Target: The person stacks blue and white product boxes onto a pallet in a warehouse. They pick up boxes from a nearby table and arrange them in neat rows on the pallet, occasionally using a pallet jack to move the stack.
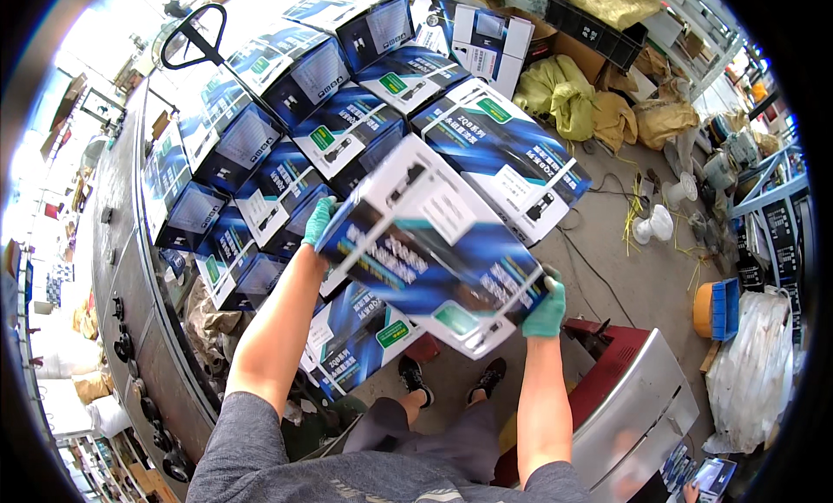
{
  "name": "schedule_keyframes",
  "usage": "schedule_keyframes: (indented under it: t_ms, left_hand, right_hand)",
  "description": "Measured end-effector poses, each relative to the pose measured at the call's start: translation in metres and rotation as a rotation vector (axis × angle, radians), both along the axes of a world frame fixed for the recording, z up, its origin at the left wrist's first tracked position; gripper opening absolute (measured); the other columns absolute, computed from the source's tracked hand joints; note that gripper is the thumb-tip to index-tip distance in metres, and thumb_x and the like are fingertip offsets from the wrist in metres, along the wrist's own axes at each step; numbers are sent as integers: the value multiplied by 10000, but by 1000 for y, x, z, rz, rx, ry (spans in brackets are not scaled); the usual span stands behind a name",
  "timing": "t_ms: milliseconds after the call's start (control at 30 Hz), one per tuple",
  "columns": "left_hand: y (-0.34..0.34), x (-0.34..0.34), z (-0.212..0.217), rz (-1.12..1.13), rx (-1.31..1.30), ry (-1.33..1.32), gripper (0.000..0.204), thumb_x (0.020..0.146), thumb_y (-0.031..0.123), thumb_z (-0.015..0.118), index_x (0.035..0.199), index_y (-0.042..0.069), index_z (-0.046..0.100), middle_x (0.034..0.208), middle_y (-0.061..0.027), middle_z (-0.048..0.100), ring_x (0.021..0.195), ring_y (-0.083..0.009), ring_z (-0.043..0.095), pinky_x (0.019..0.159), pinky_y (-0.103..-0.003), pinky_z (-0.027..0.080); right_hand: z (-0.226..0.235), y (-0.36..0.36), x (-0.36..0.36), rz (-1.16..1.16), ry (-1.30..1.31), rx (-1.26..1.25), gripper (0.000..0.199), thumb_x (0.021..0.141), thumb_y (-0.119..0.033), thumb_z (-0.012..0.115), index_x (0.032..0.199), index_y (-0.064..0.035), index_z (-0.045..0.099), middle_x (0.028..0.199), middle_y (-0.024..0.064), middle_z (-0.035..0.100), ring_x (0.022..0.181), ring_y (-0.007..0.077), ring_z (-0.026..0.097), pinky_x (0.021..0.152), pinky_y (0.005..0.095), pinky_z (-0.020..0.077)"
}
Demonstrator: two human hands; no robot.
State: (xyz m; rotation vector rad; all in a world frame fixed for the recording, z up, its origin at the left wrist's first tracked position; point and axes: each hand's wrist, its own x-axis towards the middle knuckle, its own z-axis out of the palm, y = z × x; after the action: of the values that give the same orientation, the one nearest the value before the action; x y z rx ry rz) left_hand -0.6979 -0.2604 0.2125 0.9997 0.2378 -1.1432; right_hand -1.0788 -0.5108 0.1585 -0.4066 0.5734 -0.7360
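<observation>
Between my two gloved hands I hold a blue, white and black printed carton (412,260), tilted and slightly blurred, with a pale strap around it. My left hand (321,220), in a green glove, grips its left end. My right hand (545,308), gloved alike, clasps the lower right corner; some of its fingers are hidden by the box. Behind and left of the held carton rises a stack of similar cartons (347,126). Another such carton (363,334) lies low, under the held one's near left side.
A black loop handle (196,39) stands behind the stack. Along the left runs a long dark conveyor-like bench (121,243). A silver and red machine (638,408) is close at my right. Yellow sacks (555,95), cables and white spools (655,225) lie on the right-hand floor.
</observation>
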Motion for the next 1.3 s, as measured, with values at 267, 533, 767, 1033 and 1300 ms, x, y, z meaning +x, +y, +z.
schedule_keyframes:
  t_ms: [267,533,767,1033,1300]
  left_hand:
    - [-36,-50,-74,430,58,-87,696,932,592,564,1488,203,410,1312,-91,577,1155,-278,566,994,-471,478]
    - [-86,-46,-42,621,401,-549,745,920,304,746,1505,97,333,1029,-11,601,739,-85,491,674,-255,434]
    - [-94,-88,-42,522,900,-824,934,925,433,685,1567,-7,169,1603,-231,263,1452,-322,338,1184,-356,266]
    - [-104,-99,-27,457,947,-791,942,925,434,676,1558,-38,163,1580,-247,307,1446,-322,351,1178,-347,276]
    - [-97,-95,-28,358,1086,-844,974,932,544,605,1537,-84,173,1591,-271,263,1484,-346,276,1208,-370,228]
  right_hand:
    - [-26,28,71,-73,442,-523,810,984,-195,598,1593,-78,78,1583,112,248,1414,235,322,1165,369,302]
    - [-32,26,88,-42,439,-418,829,1003,-196,524,1605,-110,-39,1623,91,143,1425,230,289,1178,364,277]
    - [-1,-52,47,11,870,-819,763,1020,-257,555,1586,-21,100,1645,191,155,1512,282,188,1224,392,176]
    - [-4,-175,113,-93,1125,-1156,803,919,-248,682,1580,-171,232,1564,275,150,1417,414,325,1176,421,305]
    - [-5,-164,112,15,1243,-1196,846,949,-385,637,1601,-202,130,1578,351,70,1456,480,238,1177,456,298]
